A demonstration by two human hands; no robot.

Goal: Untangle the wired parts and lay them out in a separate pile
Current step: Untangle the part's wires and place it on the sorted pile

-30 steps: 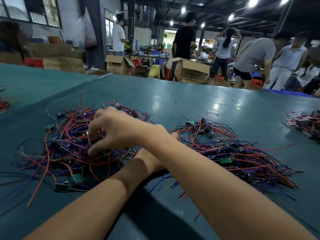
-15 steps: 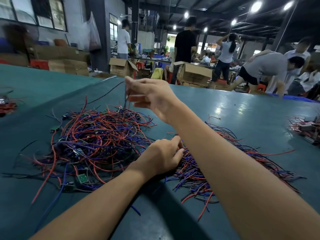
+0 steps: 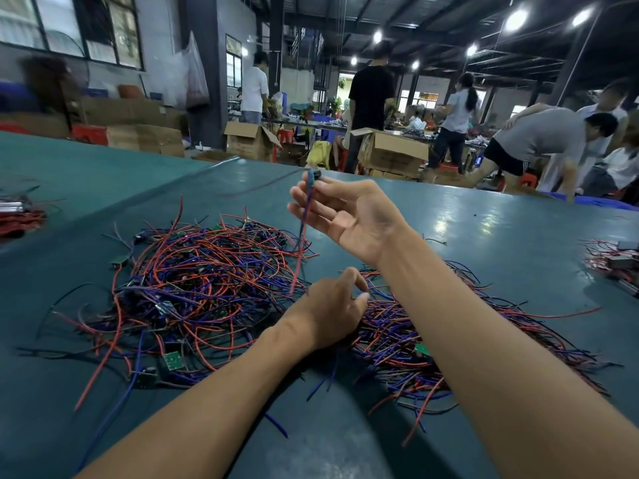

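The right hand [image 3: 345, 216] pinches one wired part [image 3: 300, 243] lifted above the tangle [image 3: 193, 281], which next needs carrying to the separate pile [image 3: 449, 333], where the curled left hand [image 3: 328, 316] rests, grip unclear.

round ceiling lamps [image 3: 517, 19] far above and beyond my fingers [image 3: 325, 226] burn out to white, while the hall under them is dim. their glare lies in pale patches on the green table [image 3: 501, 257] just right of my raised right hand [image 3: 345, 216]. soft shadow pools under my left hand [image 3: 328, 309] and both forearms. the wire [image 3: 305, 216] pinched in my fingertips smears with motion; the people [image 3: 529, 143] well past them are blurred. the table's far edge bows, and my forearms balloon behind my fingers, toward me.
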